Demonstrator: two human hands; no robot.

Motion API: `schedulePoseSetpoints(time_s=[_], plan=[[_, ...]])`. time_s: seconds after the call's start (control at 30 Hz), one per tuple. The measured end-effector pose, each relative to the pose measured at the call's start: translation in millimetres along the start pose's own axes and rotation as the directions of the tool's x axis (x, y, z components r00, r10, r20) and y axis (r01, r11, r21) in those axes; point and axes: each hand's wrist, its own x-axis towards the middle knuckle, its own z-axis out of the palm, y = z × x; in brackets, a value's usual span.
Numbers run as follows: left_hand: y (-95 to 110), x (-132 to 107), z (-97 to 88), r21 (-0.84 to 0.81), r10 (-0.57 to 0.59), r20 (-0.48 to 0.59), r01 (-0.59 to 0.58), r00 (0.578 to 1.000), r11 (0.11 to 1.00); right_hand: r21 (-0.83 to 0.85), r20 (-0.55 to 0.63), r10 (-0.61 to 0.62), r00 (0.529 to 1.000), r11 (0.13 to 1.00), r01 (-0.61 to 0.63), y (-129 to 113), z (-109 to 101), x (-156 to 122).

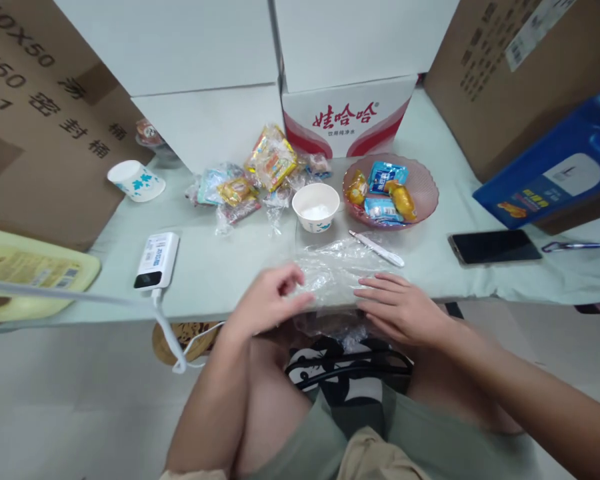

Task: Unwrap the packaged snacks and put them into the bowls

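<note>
A crumpled clear plastic bag (pixel 325 267) lies along the table's front edge, and part of it hangs down over my lap. My left hand (pixel 270 300) is at its left side, thumb and forefinger apart, and nothing shows between them. Over the bag's right side my right hand (pixel 400 307) has its fingers stretched out flat. Just beyond the bag stands an upright paper cup (pixel 317 208) with something whitish inside. A white pen-shaped tool (pixel 377 249) rests at the bag's far right edge. A pink bowl (pixel 427 200) holds several wrapped snacks.
More wrapped snacks (pixel 250 180) are heaped left of the cup. Another paper cup (pixel 136 181) lies tipped over. A white power bank (pixel 157 260) with a cable is at the left; a phone (pixel 496 247) and a pen (pixel 573 246) are at the right. Boxes (pixel 350 120) line the back.
</note>
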Motion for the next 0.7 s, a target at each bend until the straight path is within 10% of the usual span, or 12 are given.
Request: schedulePoseSetpoints(time_s=[0.1,0.23,0.47,0.7], plan=[[18.5,-12.1,33.9,0.223,0.190,0.238,-0.244,0.953,0.944,-0.004,-0.045,0.047,0.998,0.999,-0.047,1.1,-4.1,1.6],[1.5,5.0,63.5,0.505,0.188,0.196,-0.263,0.963,0.822,-0.080,0.085,0.058,0.995,0.995,-0.052,-1.2,-3.8,-19.0],[-38.1,32.1,45.6,0.397,0.196,0.115,-0.226,0.974,0.890,-0.274,0.304,0.046,0.952,0.961,0.040,18.7,3.1,-31.5],[-44.3,40.2,42.0,0.270,0.226,0.063,-0.234,0.972,0.934,0.017,0.193,-0.113,0.975,0.994,0.112,24.3,11.0,-8.1]])
